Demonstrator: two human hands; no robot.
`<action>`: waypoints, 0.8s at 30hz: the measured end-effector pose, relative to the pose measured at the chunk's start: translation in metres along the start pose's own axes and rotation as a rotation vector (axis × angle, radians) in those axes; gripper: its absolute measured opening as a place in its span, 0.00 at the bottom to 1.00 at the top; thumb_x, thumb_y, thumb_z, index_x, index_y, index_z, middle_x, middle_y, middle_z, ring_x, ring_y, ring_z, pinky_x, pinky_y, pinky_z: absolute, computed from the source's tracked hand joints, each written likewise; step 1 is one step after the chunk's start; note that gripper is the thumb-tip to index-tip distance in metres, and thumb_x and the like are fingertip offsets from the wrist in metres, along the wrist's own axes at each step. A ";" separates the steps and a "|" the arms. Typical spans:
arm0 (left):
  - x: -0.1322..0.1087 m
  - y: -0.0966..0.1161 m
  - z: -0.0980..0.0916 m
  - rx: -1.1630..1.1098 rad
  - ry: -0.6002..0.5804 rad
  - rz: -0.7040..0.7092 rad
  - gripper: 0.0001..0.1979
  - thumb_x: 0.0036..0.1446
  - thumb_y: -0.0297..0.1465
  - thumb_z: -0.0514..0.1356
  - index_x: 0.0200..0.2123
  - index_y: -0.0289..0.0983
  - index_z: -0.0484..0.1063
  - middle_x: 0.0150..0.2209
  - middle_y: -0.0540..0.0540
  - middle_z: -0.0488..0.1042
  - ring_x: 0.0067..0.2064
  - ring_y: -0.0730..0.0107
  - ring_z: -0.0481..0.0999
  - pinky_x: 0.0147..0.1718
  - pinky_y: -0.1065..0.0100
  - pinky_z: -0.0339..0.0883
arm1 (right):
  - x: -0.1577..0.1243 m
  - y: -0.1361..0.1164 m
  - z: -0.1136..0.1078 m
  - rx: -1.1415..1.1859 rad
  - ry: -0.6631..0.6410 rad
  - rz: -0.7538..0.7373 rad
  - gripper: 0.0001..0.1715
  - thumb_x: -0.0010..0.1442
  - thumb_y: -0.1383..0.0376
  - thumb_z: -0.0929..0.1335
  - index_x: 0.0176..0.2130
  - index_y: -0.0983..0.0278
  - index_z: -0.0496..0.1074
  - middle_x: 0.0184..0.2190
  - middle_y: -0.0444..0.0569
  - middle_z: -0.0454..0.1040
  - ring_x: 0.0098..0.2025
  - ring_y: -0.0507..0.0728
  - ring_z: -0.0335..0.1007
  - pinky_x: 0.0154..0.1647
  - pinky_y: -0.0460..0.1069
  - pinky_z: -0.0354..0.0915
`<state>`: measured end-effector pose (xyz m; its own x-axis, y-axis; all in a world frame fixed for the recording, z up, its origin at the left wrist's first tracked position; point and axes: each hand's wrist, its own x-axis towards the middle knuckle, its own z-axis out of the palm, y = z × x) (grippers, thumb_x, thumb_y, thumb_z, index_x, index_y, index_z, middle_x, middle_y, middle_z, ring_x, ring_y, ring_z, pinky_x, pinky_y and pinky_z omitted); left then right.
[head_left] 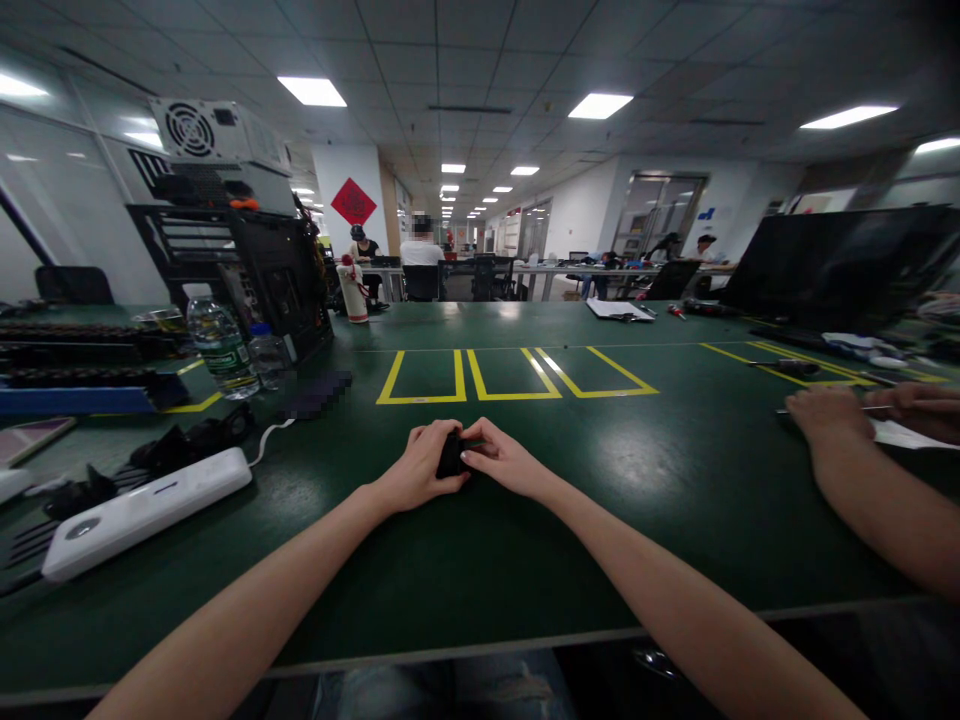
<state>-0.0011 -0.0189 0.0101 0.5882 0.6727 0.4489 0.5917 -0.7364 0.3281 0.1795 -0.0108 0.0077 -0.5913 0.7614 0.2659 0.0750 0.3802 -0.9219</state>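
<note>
My left hand [415,470] and my right hand [501,462] meet at the middle of the green table [480,560]. Both are closed around one small black object [451,455], which rests on or just above the table top. Fingers cover most of it, so I cannot make out what it is. Just beyond my hands, yellow tape rectangles [510,374] are marked on the table.
A white power strip [142,512] and black parts lie at the left, with water bottles [221,345] and a black rack [247,270] behind. Another person's hands [862,410] work at the right edge beside a dark monitor [832,265]. People sit far back.
</note>
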 end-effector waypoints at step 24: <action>0.001 -0.001 0.001 0.006 0.009 -0.001 0.28 0.47 0.34 0.58 0.50 0.39 0.50 0.45 0.44 0.61 0.48 0.61 0.61 0.49 0.57 0.50 | 0.000 -0.002 -0.001 -0.022 0.025 -0.008 0.12 0.53 0.65 0.64 0.39 0.62 0.60 0.39 0.45 0.63 0.44 0.54 0.64 0.45 0.53 0.62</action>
<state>-0.0005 -0.0178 0.0093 0.5828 0.6726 0.4560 0.5957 -0.7353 0.3232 0.1798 -0.0112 0.0102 -0.5717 0.7712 0.2802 0.0880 0.3972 -0.9135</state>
